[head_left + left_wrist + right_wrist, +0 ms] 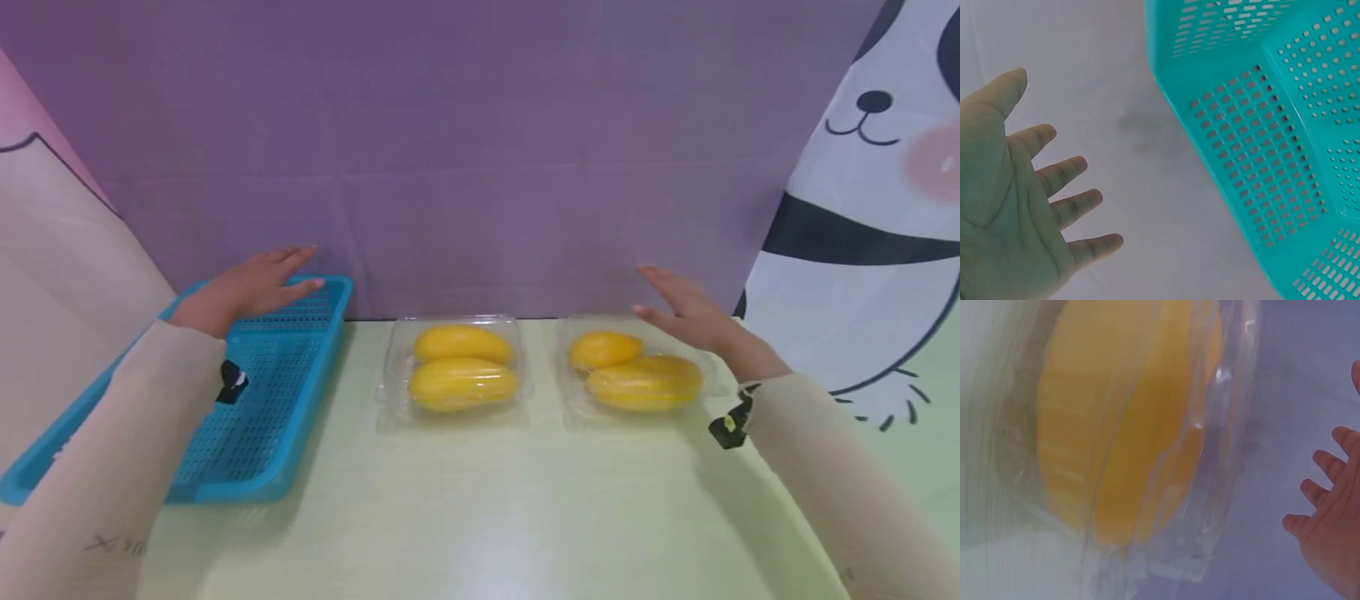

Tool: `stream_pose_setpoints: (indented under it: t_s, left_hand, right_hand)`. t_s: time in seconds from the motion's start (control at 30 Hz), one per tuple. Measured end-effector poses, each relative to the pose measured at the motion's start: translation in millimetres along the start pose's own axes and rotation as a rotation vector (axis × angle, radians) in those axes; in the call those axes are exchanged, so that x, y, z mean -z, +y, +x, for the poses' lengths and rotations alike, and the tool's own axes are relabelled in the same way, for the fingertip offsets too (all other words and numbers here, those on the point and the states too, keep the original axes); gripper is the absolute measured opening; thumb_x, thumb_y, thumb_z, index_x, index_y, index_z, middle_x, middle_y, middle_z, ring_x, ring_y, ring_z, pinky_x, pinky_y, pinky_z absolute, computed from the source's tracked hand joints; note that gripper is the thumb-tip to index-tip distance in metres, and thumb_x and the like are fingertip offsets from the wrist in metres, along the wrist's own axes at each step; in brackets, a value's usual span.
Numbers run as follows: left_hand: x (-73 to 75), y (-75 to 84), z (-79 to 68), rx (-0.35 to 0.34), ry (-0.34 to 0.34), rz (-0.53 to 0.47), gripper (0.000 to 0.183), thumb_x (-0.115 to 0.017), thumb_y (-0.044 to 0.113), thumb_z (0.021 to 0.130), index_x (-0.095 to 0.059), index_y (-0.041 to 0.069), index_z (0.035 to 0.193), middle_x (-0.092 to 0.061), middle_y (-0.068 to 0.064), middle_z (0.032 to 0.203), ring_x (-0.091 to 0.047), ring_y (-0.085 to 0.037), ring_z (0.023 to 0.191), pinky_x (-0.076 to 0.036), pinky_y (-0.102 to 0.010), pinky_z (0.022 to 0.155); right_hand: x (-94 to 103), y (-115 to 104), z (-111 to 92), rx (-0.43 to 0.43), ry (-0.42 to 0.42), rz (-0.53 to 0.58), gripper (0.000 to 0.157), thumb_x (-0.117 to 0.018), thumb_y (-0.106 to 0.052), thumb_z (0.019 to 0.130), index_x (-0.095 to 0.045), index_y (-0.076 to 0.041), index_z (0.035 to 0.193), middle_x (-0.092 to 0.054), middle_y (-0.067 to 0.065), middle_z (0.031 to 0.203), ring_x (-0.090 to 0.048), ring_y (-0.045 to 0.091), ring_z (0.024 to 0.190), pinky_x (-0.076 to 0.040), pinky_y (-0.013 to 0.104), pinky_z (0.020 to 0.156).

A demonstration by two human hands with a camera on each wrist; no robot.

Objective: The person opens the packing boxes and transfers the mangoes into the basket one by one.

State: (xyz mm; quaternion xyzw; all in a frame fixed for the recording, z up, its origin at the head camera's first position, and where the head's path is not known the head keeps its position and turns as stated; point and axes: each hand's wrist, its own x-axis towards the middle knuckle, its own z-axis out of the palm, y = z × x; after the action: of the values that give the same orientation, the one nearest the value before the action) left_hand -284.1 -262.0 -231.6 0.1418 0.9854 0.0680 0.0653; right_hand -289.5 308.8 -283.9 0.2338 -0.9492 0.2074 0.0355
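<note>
Purple cloth (465, 125), creased crosswise, hung behind a pale table (480, 517); to the right of it, as the person faces it, a printed panda (877, 225) with one pink cheek showing.

Blue basket (318, 392), one: plastic, with perforated floor and walls; stands at the table's left side, its near end partly covered by a sleeve.

Clear containers, two, side by side near the table's back edge. Middle container (400, 354): stands just beside the basket, a gap between; holds two yellow fruits (463, 383), oblong, one behind the other. Right-hand container (573, 392): holds two more yellow fruits, the smaller at the back left, the larger in front.

Left hand (251, 283): raised over the far part of the basket, fingers extended, thumb apart, palm empty; the left wrist view shows it clear of the basket's rim.

Right hand (697, 315): raised by the far right corner of the right-hand container, likewise spread and empty; the right wrist view shows it apart from the plastic.

Sleeves, two, cream (120, 467); a small dark device (232, 383) at the left wrist, another at the right.
</note>
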Motion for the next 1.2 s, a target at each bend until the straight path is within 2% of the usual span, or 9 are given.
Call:
stream_pose_setpoints:
  t_s: [0.23,0.6,0.87,1.2]
  left_hand:
    - [-1.1,10.4,0.7,0.011,-0.023,-0.004,0.081,-0.029,0.062,0.095,-0.004,0.012,0.153,-0.007,-0.028,0.155,-0.006,-0.054,0.137,-0.012,-0.073,0.105]
    - [-5.0,28.5,3.3,0.011,-0.026,0.026,0.086,-0.027,0.069,0.090,-0.004,0.016,0.153,-0.008,-0.024,0.156,-0.007,-0.050,0.140,-0.012,-0.070,0.107]
    - [-9.0,47.4,5.2,-0.006,-0.012,0.085,0.080,-0.033,0.062,0.094,-0.005,0.017,0.153,-0.012,-0.022,0.157,-0.010,-0.047,0.141,-0.013,-0.068,0.109]
    - [-13.9,61.5,2.3,-0.032,-0.013,0.089,0.077,-0.040,0.055,0.095,-0.006,0.018,0.153,-0.013,-0.020,0.157,-0.011,-0.046,0.141,-0.012,-0.067,0.110]
  right_hand:
    - [-8.5,-18,4,-0.005,-0.019,0.013,0.072,-0.050,-0.038,0.096,-0.014,-0.011,0.152,-0.009,0.019,0.158,-0.007,0.041,0.144,-0.005,0.065,0.113]
    - [-23.5,-38,8,0.045,-0.035,0.015,0.073,-0.051,-0.039,0.096,-0.015,-0.011,0.152,-0.009,0.017,0.158,-0.008,0.040,0.144,-0.006,0.064,0.113]
    - [-31.2,-51,7,0.068,-0.075,0.025,0.074,-0.051,-0.040,0.096,-0.014,-0.008,0.152,-0.010,0.018,0.158,-0.007,0.043,0.143,-0.006,0.066,0.112]
    - [-46.4,-68,9,0.064,-0.098,0.073,0.073,-0.050,-0.039,0.096,-0.012,-0.013,0.153,-0.009,0.016,0.159,-0.004,0.041,0.144,-0.003,0.064,0.113]
